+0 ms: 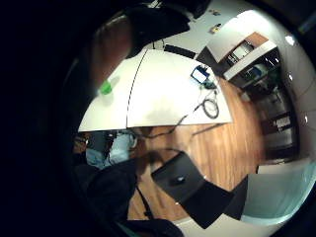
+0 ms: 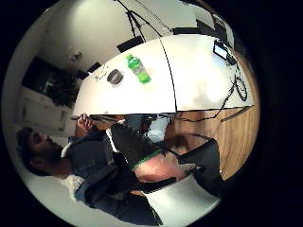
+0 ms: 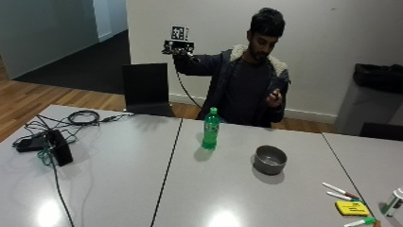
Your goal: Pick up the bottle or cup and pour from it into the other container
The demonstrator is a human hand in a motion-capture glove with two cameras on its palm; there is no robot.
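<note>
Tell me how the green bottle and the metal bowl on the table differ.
The green bottle is tall, narrow and see-through green; the metal bowl is low, wide and dull grey. The bottle is capped, the bowl open at the top. The bottle stands nearer the person, the bowl nearer the markers. Both stand upright on the table, untouched.

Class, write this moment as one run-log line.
gloved right hand: raised, holding nothing | green plastic bottle: upright, capped, on table | grey metal bowl: beside it, untouched | pour: not started
</note>
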